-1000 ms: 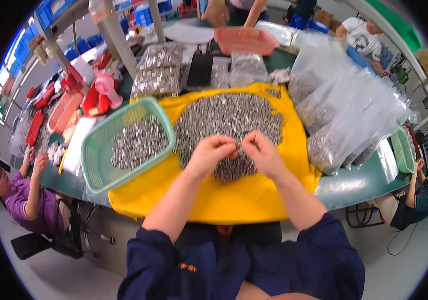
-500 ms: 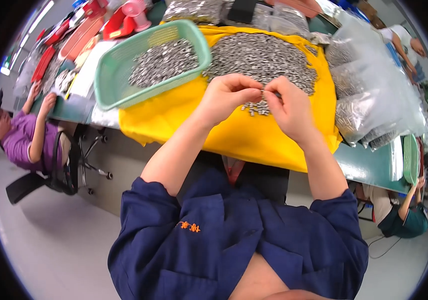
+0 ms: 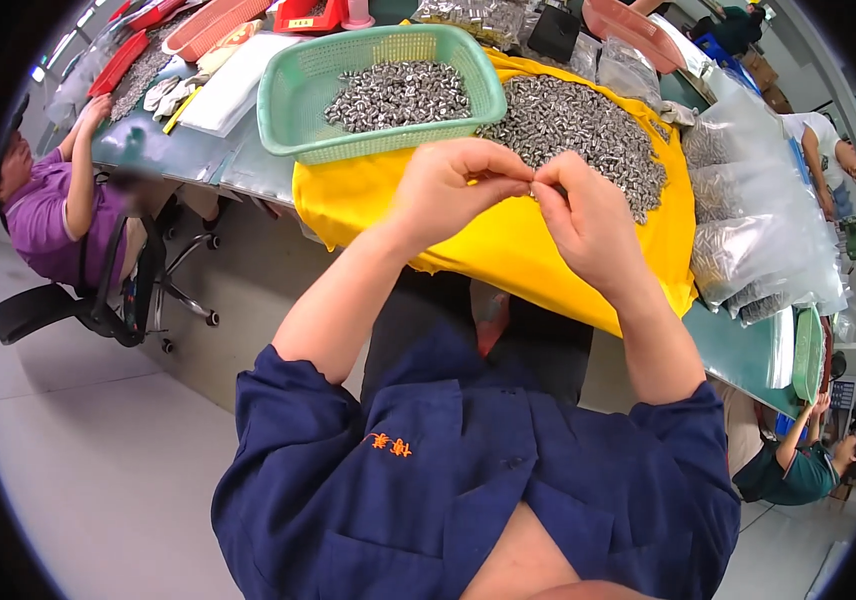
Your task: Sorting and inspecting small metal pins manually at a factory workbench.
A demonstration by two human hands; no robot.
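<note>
My left hand (image 3: 458,185) and my right hand (image 3: 583,215) meet fingertip to fingertip over the yellow cloth (image 3: 508,245), pinching a small metal part (image 3: 535,186) between them. Behind the hands lies a big heap of small silver metal parts (image 3: 578,125) on the cloth. A green basket (image 3: 283,95) to the left holds more of the same parts. Both forearms are bare below rolled dark blue sleeves.
Clear plastic bags of parts (image 3: 753,225) stand at the right. A person in purple (image 3: 43,215) sits on an office chair at the left of the green table (image 3: 738,350). Another person in green (image 3: 793,470) sits at the lower right. Red and pink trays (image 3: 213,20) lie at the back.
The view has tilted down toward my lap and closer to the table. My hands have lifted off the heap and drawn toward me, fingertips still joined.
</note>
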